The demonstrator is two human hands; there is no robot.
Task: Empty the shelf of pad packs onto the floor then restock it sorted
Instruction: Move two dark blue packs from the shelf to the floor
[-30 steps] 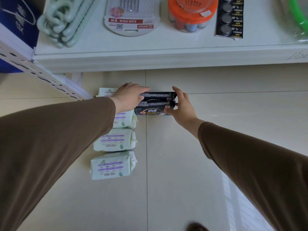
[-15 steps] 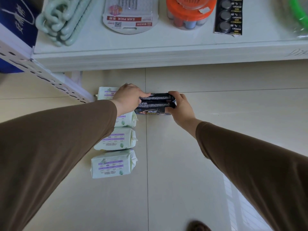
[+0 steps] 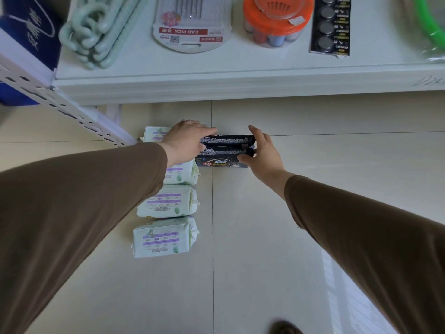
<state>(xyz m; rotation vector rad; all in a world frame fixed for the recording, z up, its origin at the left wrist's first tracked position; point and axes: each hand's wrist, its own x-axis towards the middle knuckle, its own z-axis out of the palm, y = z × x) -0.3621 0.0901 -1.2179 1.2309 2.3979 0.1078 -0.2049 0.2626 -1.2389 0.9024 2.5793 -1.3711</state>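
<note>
Dark packs (image 3: pixel 227 150) lie on the floor (image 3: pixel 265 237) between my two hands, stacked one on another, the lower one showing white and gold print on its near face. They sit just below the shelf (image 3: pixel 216 75) edge, straddling a tile seam.

My left hand (image 3: pixel 186 142) rests on the left end of the stack, fingers laid fairly straight over the top pack, thumb against its near side. My right hand (image 3: pixel 261 153) is at the right end: the fingers reach up straight past the far corner, and the thumb presses the near edge of the lower pack. Neither hand is curled round the stack; both look flat against it, pressing it from either end.

To the left runs a column of pale green packs (image 3: pixel 166 237) with purple bands, lined up toward me along the floor. The farthest of them is partly under my left hand and wrist and lies just beside the dark stack. The nearest two lie in plain sight, close to each other.

On the shelf above sit green hangers (image 3: pixel 96 37), an ear pick card (image 3: pixel 190 25), an orange tub (image 3: pixel 277 20), a strip of coin cells (image 3: pixel 330 27) and a green hoop (image 3: pixel 428 22).
</note>
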